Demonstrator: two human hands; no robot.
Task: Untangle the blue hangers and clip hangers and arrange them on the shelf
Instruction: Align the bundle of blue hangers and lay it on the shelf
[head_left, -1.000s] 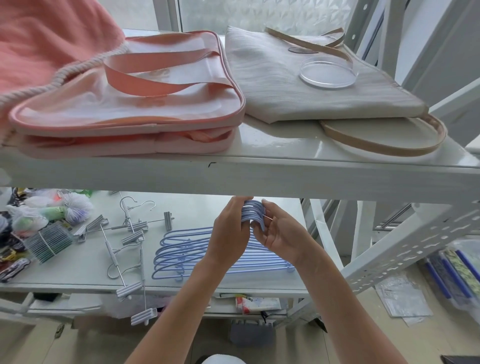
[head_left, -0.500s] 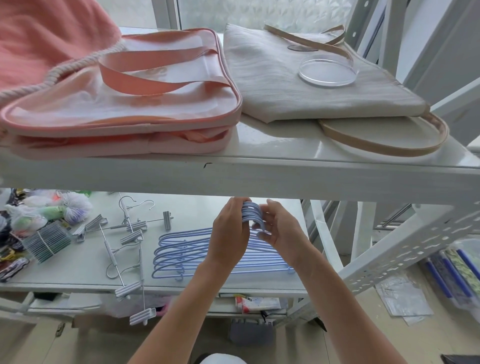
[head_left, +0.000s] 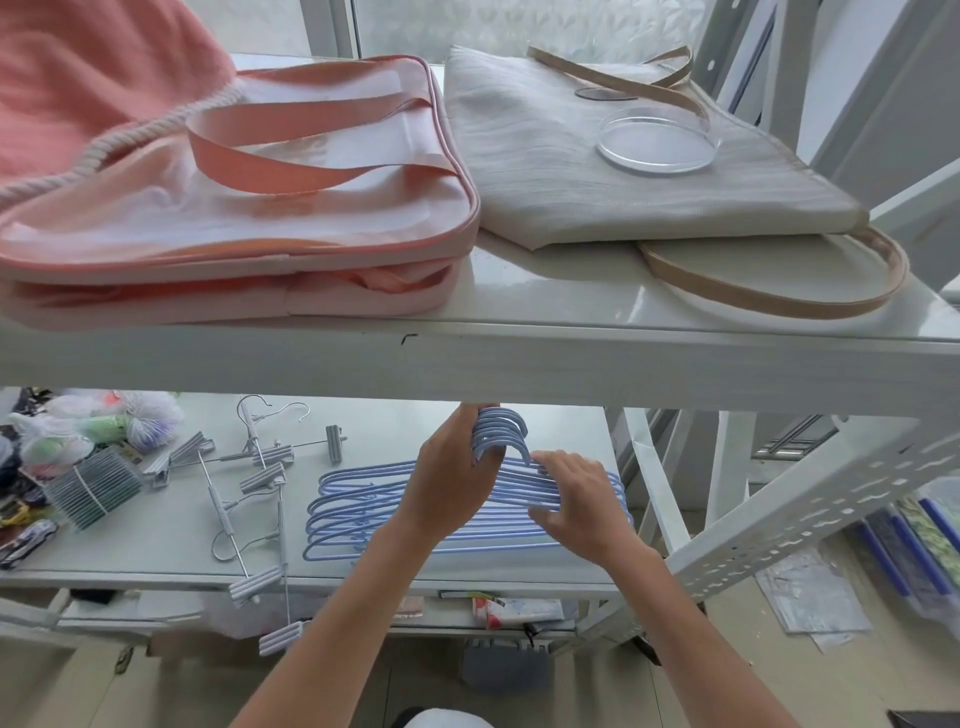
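Note:
A stack of several blue hangers (head_left: 358, 512) lies flat on the lower white shelf (head_left: 156, 540), their hooks (head_left: 501, 428) bunched together and raised. My left hand (head_left: 452, 480) grips the bunch of hooks from the left. My right hand (head_left: 576, 504) rests on the hangers' shoulders just right of the hooks, fingers spread and pressing down. To the left lie the metal clip hangers (head_left: 254, 483) in a tangle, grey clips at odd angles. Two of them hang over the shelf's front edge (head_left: 270, 608).
The upper shelf (head_left: 519, 358) juts out just above my hands, bearing pink bags (head_left: 234, 208), a beige tote (head_left: 597, 171) and a clear round dish (head_left: 657, 143). Bagged items (head_left: 93, 431) and a bound grey bundle (head_left: 93, 486) crowd the lower shelf's left end. A perforated white brace (head_left: 810, 512) slants at right.
My right hand has slid down from the bunched hooks onto the hangers' shoulders and its fingers have spread. My left hand keeps its hold on the hooks.

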